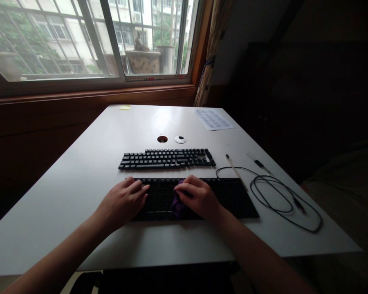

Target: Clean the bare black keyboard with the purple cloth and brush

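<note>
A black keyboard base (237,200) lies flat near the front of the white table, its key area mostly dark and stripped of caps. My left hand (122,202) is curled over its left end, gripping it with fingers and thumb on top. Over the middle of the base, my right hand (200,198) pinches a bunched purple cloth (178,207) that touches the key area. Just behind, loose black keycaps (165,159) are laid out in keyboard order, with gaps toward the right end.
A thin brush-like stick (233,165) leans by the base's right corner. The coiled black cable (260,200) and a wire keycap puller (259,164) lie to the right. Farther back are a round table hole (162,139), its white cover (180,139), papers (214,119) and a yellow note (124,108).
</note>
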Tool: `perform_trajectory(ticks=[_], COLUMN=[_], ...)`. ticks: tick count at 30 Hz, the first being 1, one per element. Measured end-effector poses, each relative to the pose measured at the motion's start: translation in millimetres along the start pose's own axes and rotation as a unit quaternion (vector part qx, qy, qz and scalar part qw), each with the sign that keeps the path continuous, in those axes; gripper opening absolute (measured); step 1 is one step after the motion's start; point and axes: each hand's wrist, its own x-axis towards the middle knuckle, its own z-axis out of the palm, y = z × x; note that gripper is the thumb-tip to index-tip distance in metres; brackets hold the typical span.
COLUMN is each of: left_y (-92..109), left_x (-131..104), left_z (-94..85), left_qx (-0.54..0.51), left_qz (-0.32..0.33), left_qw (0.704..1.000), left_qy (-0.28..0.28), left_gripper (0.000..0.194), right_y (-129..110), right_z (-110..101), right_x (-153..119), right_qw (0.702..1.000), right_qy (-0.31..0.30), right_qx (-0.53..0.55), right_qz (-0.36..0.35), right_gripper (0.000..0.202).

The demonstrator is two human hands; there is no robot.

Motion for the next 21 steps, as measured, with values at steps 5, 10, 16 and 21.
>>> perform_trajectory(ticks=[5,10,16,21], left_y=[-0.7,0.3,1.1,-4.3], left_x=[-5.4,-5.0,8.2,23.8], left_z=[1.2,3.4,-1.0,-6.2], left_qx=[-0.022,-0.037,-0.005,-0.001], left_qz=[-0.021,-0.017,-0.014,0.019], left_qw=[0.999,0.998,1.000,0.999], left_qy=[0.039,0.042,-0.011,-0.051], left_gripper=[0.033,0.031,0.025,0.009], right_y=[-2.0,-3.5,-2.9,-2.7], right_z=[-1.1,-1.6,-1.7,-1.8], right_x=[1.9,2.4,1.7,2.2], right_qw=[1.000,1.000,1.000,1.000], right_qy=[0.001,0.000,-0.005,-0.003], right_qx=[0.002,0.006,0.007,0.004], right_qz=[-0.003,-0.003,-0.001,-0.002], right_gripper=[0.011,0.011,0.011,0.011])
